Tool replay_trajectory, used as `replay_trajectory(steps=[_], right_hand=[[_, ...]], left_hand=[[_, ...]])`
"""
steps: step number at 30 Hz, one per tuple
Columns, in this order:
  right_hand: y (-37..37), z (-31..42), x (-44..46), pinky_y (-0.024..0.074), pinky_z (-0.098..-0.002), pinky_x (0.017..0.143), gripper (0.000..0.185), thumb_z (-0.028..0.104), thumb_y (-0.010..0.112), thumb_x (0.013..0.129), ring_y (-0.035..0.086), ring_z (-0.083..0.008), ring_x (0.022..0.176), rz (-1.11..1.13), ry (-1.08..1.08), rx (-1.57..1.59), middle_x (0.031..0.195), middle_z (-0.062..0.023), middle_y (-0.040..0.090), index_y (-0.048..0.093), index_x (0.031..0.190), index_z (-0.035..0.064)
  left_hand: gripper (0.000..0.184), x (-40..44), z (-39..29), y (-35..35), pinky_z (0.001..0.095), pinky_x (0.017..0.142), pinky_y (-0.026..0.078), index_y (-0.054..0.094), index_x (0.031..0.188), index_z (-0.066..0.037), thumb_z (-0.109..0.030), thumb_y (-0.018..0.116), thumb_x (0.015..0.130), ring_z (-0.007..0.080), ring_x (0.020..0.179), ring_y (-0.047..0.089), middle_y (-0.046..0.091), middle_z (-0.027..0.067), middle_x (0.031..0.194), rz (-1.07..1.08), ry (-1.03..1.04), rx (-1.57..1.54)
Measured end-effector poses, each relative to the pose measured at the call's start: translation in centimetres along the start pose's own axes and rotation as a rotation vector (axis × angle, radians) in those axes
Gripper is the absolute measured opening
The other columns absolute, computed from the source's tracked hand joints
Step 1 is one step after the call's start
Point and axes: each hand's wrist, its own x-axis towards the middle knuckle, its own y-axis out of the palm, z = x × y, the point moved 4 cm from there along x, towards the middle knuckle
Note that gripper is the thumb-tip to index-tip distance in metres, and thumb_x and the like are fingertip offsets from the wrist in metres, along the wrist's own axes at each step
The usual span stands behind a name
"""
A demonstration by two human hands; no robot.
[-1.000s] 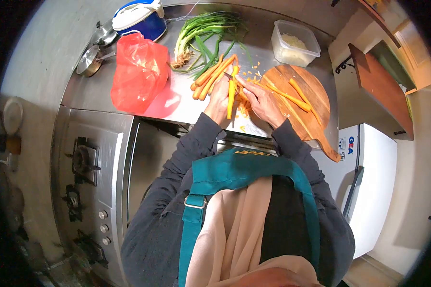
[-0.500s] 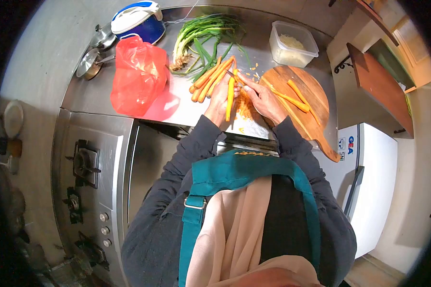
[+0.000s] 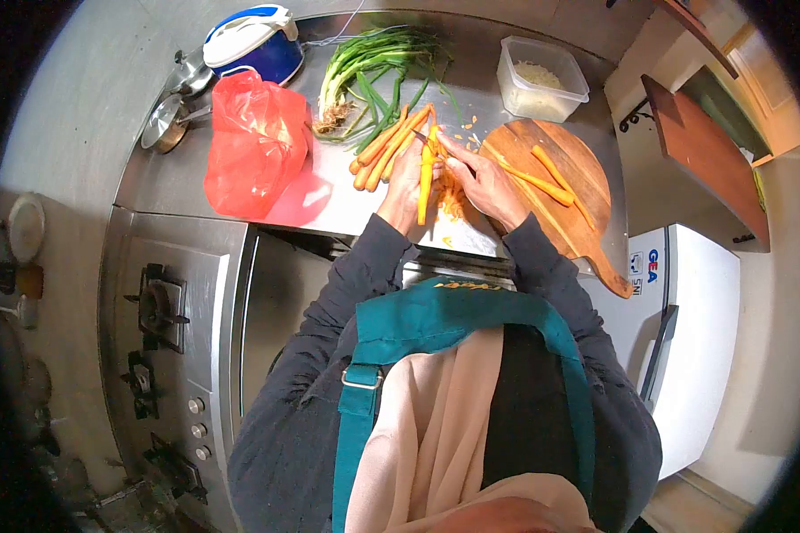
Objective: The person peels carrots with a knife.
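Observation:
My left hand (image 3: 403, 185) is closed around a peeled carrot (image 3: 426, 182), which points down toward the counter's front edge. My right hand (image 3: 489, 188) is closed at the carrot's upper end, on a small peeling tool; only its thin dark tip (image 3: 420, 136) shows, and its exact kind is hidden by the fingers. Just left of my left hand lies a bunch of unpeeled carrots (image 3: 384, 147). Orange peelings (image 3: 452, 200) are heaped on the counter between my hands. Several peeled carrots (image 3: 553, 167) rest on a round wooden cutting board (image 3: 587, 209) beside my right hand.
Green onions (image 3: 378, 67) lie behind the carrots. A red plastic bag (image 3: 256, 147), a blue-and-white container (image 3: 256, 44) and metal pans (image 3: 164, 124) stand left. A clear tub (image 3: 542, 78) of pale shreds sits back right. The stove (image 3: 173, 329) is at left, a white fridge (image 3: 698, 346) at right.
The held carrot has shifted slightly left and turned a little in my left hand. My right hand and the tool tip have also moved slightly left.

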Motion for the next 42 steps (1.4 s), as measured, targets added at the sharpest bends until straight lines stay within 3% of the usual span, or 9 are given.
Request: replay_trajectory(steps=[11,13,16,19,22,27,28,30,42], right_hand=[[0.3,-1.6,1.1,0.0429,-0.0334,0.085,0.037,0.018,0.045,0.089,0.056,-0.0297,0.103,-0.037,0.009,0.105,0.113,-0.0160,0.056,0.047,0.125,0.0184],[0.3,-1.9,1.1,0.0370,-0.0291,0.093,0.037,0.014,0.045,0.090,0.050,-0.0195,0.111,0.029,0.137,0.133,0.122,-0.0122,0.052,0.046,0.126,0.0131],[0.6,-2.2,1.1,0.0374,-0.0284,0.093,0.035,0.013,0.047,0.089,0.052,-0.0191,0.108,0.020,0.153,0.131,0.121,-0.0129,0.053,0.049,0.124,0.0114],[0.9,-2.9,1.1,0.0435,-0.0324,0.083,0.033,0.018,0.047,0.088,0.058,-0.0271,0.099,-0.073,0.102,0.098,0.111,-0.0162,0.058,0.053,0.120,0.0130],[0.5,-5.0,1.0,0.0445,-0.0326,0.080,0.033,0.019,0.048,0.087,0.059,-0.0270,0.094,-0.127,0.206,0.169,0.109,-0.0157,0.059,0.054,0.119,0.0126],[0.8,-1.3,-1.4,0.0439,-0.0337,0.082,0.036,0.017,0.043,0.089,0.059,-0.0284,0.093,0.083,0.107,0.074,0.107,-0.0175,0.059,0.048,0.125,0.0130],[1.0,0.2,-2.0,0.0437,-0.0338,0.082,0.036,0.018,0.043,0.090,0.059,-0.0291,0.094,0.038,-0.024,0.103,0.107,-0.0181,0.059,0.047,0.126,0.0150],[1.1,1.3,-3.0,0.0440,-0.0342,0.081,0.036,0.020,0.043,0.090,0.059,-0.0294,0.092,0.194,0.147,0.111,0.106,-0.0183,0.059,0.046,0.126,0.0154],[1.0,0.7,-2.6,0.0435,-0.0342,0.082,0.036,0.017,0.043,0.089,0.058,-0.0303,0.095,0.054,0.024,0.064,0.107,-0.0163,0.058,0.047,0.125,0.0155]], left_hand=[[0.025,0.5,0.8,-1.6,0.0174,0.037,0.035,0.050,0.086,-0.007,-0.031,0.056,0.086,0.0094,0.047,0.044,0.046,0.0029,0.065,-0.066,-0.029,0.027],[0.025,-0.5,0.4,-0.7,0.0179,0.037,0.035,0.050,0.087,-0.006,-0.031,0.056,0.086,0.0092,0.047,0.043,0.046,0.0030,0.065,-0.088,-0.025,0.051],[0.026,-0.5,0.4,-0.8,0.0182,0.038,0.036,0.051,0.085,-0.006,-0.031,0.057,0.085,0.0090,0.046,0.044,0.047,0.0029,0.064,-0.082,-0.010,0.059],[0.026,0.1,0.8,-1.5,0.0179,0.038,0.037,0.052,0.084,-0.005,-0.030,0.058,0.085,0.0091,0.046,0.045,0.048,0.0026,0.064,-0.047,-0.063,0.100],[0.026,-0.7,1.7,-1.0,0.0177,0.038,0.037,0.052,0.084,-0.005,-0.030,0.058,0.085,0.0093,0.047,0.047,0.049,0.0028,0.065,-0.059,-0.025,0.209],[0.016,1.7,1.4,-4.3,0.0209,0.041,0.042,0.054,0.093,-0.003,-0.018,0.050,0.090,0.0103,0.050,0.049,0.053,0.0033,0.069,-0.005,-0.011,0.120],[0.016,1.8,1.2,-3.7,0.0209,0.041,0.042,0.054,0.093,-0.003,-0.018,0.050,0.090,0.0103,0.050,0.049,0.053,0.0033,0.069,-0.006,-0.011,0.120],[0.017,1.9,0.8,-3.5,0.0219,0.045,0.043,0.054,0.094,-0.002,-0.018,0.051,0.089,0.0108,0.052,0.049,0.053,0.0027,0.069,-0.113,0.088,0.012],[0.018,0.8,0.5,-0.7,0.0245,0.058,0.047,0.055,0.098,0.000,-0.015,0.053,0.088,0.0117,0.067,0.054,0.057,0.0054,0.080,-0.144,0.101,0.054]])
